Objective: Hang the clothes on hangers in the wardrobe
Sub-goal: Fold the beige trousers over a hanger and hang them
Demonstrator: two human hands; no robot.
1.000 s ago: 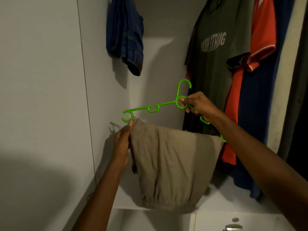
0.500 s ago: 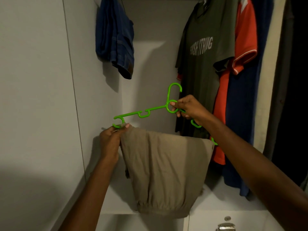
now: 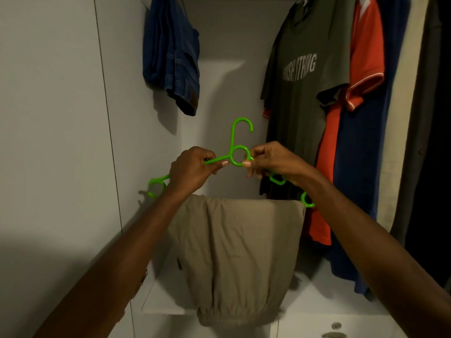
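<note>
A bright green plastic hanger (image 3: 238, 147) is held up inside the wardrobe, its hook pointing up. Folded beige trousers (image 3: 238, 257) drape over its lower bar and hang down. My left hand (image 3: 192, 170) grips the hanger's left arm just beside the centre ring. On the other side of the ring, my right hand (image 3: 271, 161) pinches the right arm. The hanger's right end shows past my right wrist.
Blue jeans (image 3: 174, 57) hang at the upper left. A dark green printed T-shirt (image 3: 305, 76), an orange shirt (image 3: 363, 62) and a blue garment (image 3: 371, 191) hang at the right. The white wardrobe side wall (image 3: 61, 118) is on the left; a white shelf (image 3: 324, 296) lies below.
My left hand has let go of the trousers' edge at the hanger's left end and moved up to grip the hanger's arm near the centre ring.
</note>
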